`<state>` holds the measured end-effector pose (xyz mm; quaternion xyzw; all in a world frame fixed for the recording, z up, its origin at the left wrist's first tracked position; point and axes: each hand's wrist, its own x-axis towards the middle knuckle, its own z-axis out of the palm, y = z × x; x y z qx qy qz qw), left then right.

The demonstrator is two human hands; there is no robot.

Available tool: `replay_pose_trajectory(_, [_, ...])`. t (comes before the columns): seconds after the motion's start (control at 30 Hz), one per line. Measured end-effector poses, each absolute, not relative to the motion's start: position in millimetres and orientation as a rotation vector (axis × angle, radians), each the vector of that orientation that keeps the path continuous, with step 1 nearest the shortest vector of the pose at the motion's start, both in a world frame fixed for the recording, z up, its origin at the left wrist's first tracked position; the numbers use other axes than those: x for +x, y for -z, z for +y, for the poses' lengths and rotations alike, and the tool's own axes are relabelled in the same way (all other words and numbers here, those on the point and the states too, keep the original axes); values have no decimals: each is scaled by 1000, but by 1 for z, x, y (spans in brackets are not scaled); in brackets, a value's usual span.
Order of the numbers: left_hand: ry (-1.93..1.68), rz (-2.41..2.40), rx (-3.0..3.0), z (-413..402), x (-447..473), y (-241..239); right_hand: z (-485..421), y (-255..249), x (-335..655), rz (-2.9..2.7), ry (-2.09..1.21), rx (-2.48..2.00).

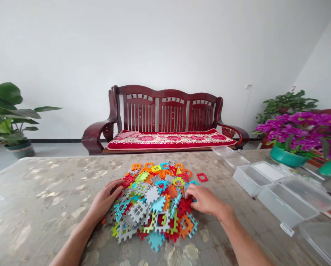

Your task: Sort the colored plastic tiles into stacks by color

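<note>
A heap of flat, toothed plastic building tiles [154, 199] in red, orange, grey, blue and green lies on the marbled table [43, 199]. My left hand [105, 199] rests on the heap's left edge with its fingers curled onto a red tile. At the right side of the heap, my right hand [202, 199] lies palm down, fingers bent over red and blue tiles. I cannot make out whether either hand has a tile in its grasp. One red tile [202, 177] lies apart, just right of the heap.
Several clear plastic boxes [267, 184] and lids [222, 150] stand at the table's right. Pots of purple flowers [298, 136] sit at the far right. A dark wooden bench [165, 122] with a red cushion stands behind the table, with a leafy plant [10, 118] at left.
</note>
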<state>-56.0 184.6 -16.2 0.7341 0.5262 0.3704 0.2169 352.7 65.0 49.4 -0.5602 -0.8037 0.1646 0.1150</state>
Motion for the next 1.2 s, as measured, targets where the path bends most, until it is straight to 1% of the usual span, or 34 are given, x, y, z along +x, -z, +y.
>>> replay_pose_trajectory(0.13, [-1017, 1461, 2036, 185, -56, 17, 66, -50, 354, -2226, -432, -1613])
replay_pose_trajectory(0.37, [-1023, 1452, 2047, 187, -58, 20, 72, -53, 378, -1905, -483, -1487])
replay_pose_trajectory(0.47, [-1020, 1446, 2058, 187, -58, 21, 77, -46, 398, -1728, -344, -1459])
replay_pose_trajectory(0.63, [-1015, 1454, 2054, 188, -59, 21, 83, -21, 439, -1397, -5, -1486])
replay_pose_trajectory(0.73, [-1006, 1459, 2053, 189, -59, 21, 81, -3, 461, -1288, 60, -1592])
replay_pose_trajectory(0.9, [-1004, 1442, 2049, 190, -60, 22, 75, 12, 477, -1361, -94, -1955])
replay_pose_trajectory(1.1, [-1014, 1439, 2033, 189, -60, 22, 78, 5, 475, -1585, -118, -1961])
replay_pose_trajectory(1.2, [-1010, 1448, 2025, 188, -60, 22, 82, 5, 472, -1613, -113, -2043])
